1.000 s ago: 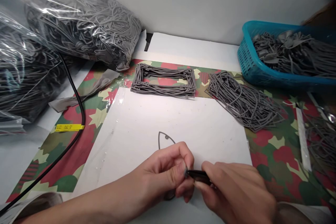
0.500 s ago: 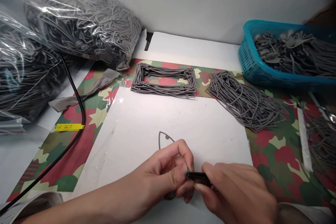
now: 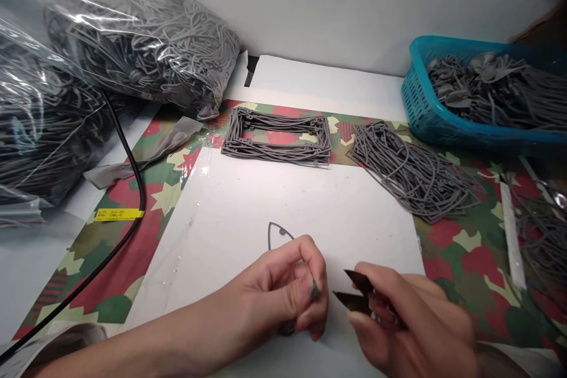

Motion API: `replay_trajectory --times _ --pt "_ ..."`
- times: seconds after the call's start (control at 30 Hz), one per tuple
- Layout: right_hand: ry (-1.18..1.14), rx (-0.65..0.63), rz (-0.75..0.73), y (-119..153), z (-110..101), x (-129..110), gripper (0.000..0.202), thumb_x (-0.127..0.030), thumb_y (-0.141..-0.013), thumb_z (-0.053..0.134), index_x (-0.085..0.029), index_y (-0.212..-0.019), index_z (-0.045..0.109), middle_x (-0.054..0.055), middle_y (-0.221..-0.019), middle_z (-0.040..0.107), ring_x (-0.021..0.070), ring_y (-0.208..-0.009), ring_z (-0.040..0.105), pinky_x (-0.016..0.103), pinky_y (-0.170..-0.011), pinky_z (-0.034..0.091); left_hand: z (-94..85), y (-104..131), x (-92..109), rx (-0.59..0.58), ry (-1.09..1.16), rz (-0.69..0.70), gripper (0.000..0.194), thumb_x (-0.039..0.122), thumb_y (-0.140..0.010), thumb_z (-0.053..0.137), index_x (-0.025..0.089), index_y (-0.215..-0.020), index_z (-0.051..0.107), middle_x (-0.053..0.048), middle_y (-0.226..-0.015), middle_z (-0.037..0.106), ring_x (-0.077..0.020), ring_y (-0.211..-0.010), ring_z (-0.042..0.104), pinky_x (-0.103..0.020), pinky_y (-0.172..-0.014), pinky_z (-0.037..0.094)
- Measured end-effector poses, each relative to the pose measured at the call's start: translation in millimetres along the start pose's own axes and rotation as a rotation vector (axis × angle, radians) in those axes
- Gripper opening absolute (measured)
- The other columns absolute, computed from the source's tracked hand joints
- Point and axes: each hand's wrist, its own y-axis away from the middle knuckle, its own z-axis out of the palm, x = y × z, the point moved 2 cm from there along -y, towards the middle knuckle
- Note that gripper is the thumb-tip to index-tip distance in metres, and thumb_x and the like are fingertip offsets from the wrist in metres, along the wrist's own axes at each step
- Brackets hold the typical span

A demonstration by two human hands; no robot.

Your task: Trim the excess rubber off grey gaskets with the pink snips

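Though blurry, yellow label (image 3: 119, 214); left fingers (image 3: 295, 298) around grey piece (image 3: 315, 291), right fingers (image 3: 385, 280) around snips (image 3: 360, 283).

My table (image 3: 26, 271) has a red, green and cream patterned cover (image 3: 443, 271), with a large white sheet (image 3: 354, 212) over its middle. Towards the far edge I have a rectangular stack of thin grey frames (image 3: 274, 153), and right of it a loose grey heap (image 3: 411, 174). A blue basket (image 3: 443, 118) sits at the far right corner; clear bulging bags (image 3: 155, 41) fill the far left. Down the left side runs a black cable (image 3: 140, 189) with a yellow label (image 3: 119, 214), and a white strip (image 3: 512, 242) lies near the right edge.
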Motion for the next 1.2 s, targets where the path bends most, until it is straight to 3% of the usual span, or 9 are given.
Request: replay_trajectory --times 0.23,0.47,0.63,0.83,1.0,1.1,1.2 --pt "-0.119 -0.022 0.048 -5 -2 -2 0.023 -0.045 -0.096 0.049 -0.022 -0.094 0.054 -0.008 -0.053 0.056 0.0055 -0.034 0.046 0.016 -0.034 0.038 -3.0 1 -2 0.018 -0.016 -0.019 0.021 0.035 -0.092 0.059 0.019 -0.086 0.047 0.004 -0.067 0.045 -0.0086 -0.065 0.040 -0.021 -0.062 0.028" --pt "-0.283 -0.012 0.088 1 3 1 0.011 -0.027 -0.093 0.056 -0.019 -0.100 0.060 -0.010 -0.049 0.054 0.0035 -0.034 0.046 0.009 -0.037 0.040 2.7 2 1 0.100 -0.209 -0.019 0.024 0.038 -0.091 0.060 0.017 -0.087 0.049 0.003 -0.074 0.050 -0.0086 -0.069 0.044 -0.021 -0.066 0.032" --pt "-0.258 -0.047 0.180 2 1 -1 0.011 -0.032 -0.090 0.061 -0.021 -0.089 0.064 -0.009 -0.046 0.049 0.0048 -0.035 0.043 0.012 -0.036 0.036 7.5 5 1 0.124 -0.235 0.030 0.022 0.035 -0.092 0.059 0.017 -0.086 0.048 0.002 -0.077 0.051 -0.0095 -0.073 0.045 -0.023 -0.071 0.034" --pt "-0.455 -0.084 0.514 4 6 -3 0.013 -0.032 -0.083 0.066 -0.022 -0.075 0.070 -0.009 -0.046 0.036 0.0055 -0.039 0.030 0.017 -0.036 0.026 5.3 3 0 0.114 -0.246 0.071 0.024 0.038 -0.092 0.059 0.017 -0.087 0.049 0.003 -0.074 0.052 -0.0079 -0.067 0.044 -0.020 -0.062 0.032" --pt "-0.830 -0.260 0.891 6 13 -1 0.008 -0.027 -0.073 0.070 -0.020 -0.073 0.066 -0.010 -0.048 0.028 0.0057 -0.044 0.024 0.021 -0.043 0.018 9.7 6 0 0.163 -0.300 0.081 0.027 0.042 -0.091 0.059 0.018 -0.085 0.049 0.004 -0.072 0.049 -0.0078 -0.067 0.043 -0.020 -0.064 0.033" --pt "-0.985 -0.370 0.966 5 14 -1 0.012 -0.029 -0.075 0.069 -0.020 -0.071 0.063 -0.009 -0.048 0.031 0.0058 -0.046 0.023 0.023 -0.046 0.016 13.6 10 0 0.221 -0.414 0.131 0.029 0.045 -0.092 0.056 0.018 -0.083 0.050 0.004 -0.069 0.048 -0.0077 -0.064 0.042 -0.019 -0.061 0.034" --pt "-1.066 -0.423 1.007 4 14 1 0.018 -0.032 -0.075 0.071 -0.019 -0.072 0.060 -0.009 -0.051 0.029 0.0064 -0.049 0.024 0.024 -0.048 0.016 15.6 15 1 0.273 -0.621 0.198 0.023 0.041 -0.095 0.050 0.020 -0.088 0.053 0.001 -0.075 0.056 -0.0100 -0.070 0.050 -0.020 -0.066 0.041"
